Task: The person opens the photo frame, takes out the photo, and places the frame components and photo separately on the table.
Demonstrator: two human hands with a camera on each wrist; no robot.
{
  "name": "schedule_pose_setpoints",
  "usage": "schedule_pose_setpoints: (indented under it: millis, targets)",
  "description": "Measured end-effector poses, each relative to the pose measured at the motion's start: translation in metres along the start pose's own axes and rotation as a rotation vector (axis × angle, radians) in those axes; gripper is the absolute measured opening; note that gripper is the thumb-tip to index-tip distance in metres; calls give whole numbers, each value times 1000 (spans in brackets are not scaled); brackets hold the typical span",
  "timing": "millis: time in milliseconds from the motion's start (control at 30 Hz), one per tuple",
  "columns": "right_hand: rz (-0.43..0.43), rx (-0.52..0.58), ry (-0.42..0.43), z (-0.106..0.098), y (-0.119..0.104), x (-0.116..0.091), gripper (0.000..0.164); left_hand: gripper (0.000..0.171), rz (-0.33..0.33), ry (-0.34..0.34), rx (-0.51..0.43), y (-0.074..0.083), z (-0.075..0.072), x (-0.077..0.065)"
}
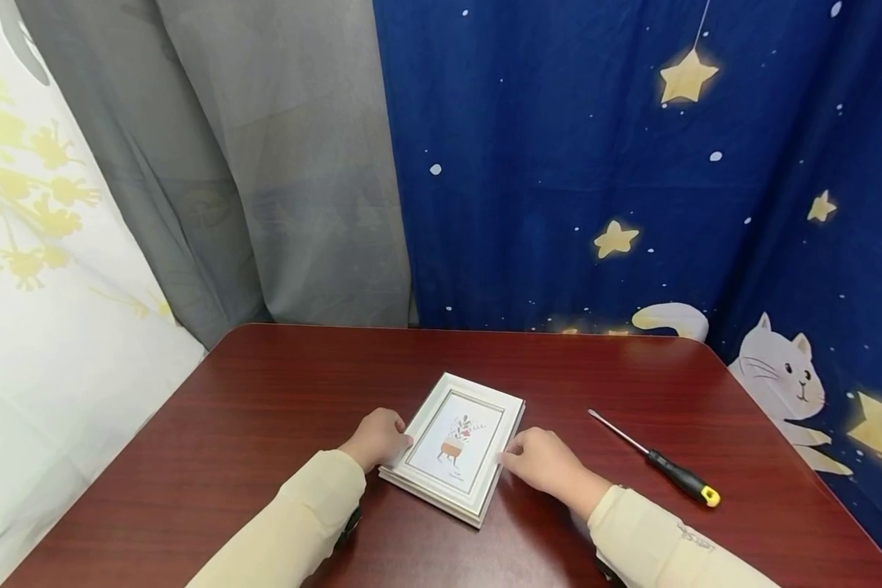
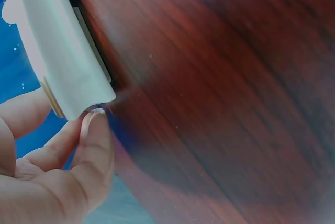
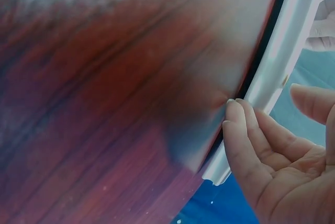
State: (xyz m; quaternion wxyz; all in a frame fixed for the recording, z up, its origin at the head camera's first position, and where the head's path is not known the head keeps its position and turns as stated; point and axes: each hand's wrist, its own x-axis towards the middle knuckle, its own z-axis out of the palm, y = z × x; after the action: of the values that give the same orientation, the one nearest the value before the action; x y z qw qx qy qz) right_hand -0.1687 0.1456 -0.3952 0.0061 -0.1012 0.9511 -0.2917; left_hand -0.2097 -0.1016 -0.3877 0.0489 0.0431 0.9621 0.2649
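Observation:
A white picture frame [image 1: 481, 392] with a small plant drawing lies face up at the middle of the table, turned at an angle. My left hand [image 1: 378, 439] holds its left side near the front corner, thumb over the border. In the left wrist view, that hand's fingers [image 2: 97, 150] reach the lower end of the frame's moulding [image 2: 63, 46]. My right hand [image 1: 544, 461] is at the opposite long side, its fingertips on the edge. In the right wrist view, the bent fingers [image 3: 241, 135] meet the frame's lower edge, and the thumb [image 3: 314, 103] stands on the face side.
A screwdriver [image 1: 676, 472] with a black and yellow handle lies on the dark red wooden table [image 1: 287, 376], right of the right hand. Behind the table hang a grey curtain [image 1: 316, 163] and a blue star-patterned curtain [image 1: 529, 163].

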Motion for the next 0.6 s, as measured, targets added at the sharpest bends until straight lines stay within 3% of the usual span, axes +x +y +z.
schedule_pose_setpoints:
  millis: [433, 600]
  targets:
    - [15, -26, -12, 4, -3, 6, 46, 7, 67, 46, -17, -3, 6, 3]
    - [20, -21, -15, 3, -3, 7, 47, 10, 77, 40, -12, 0, 6, 0]
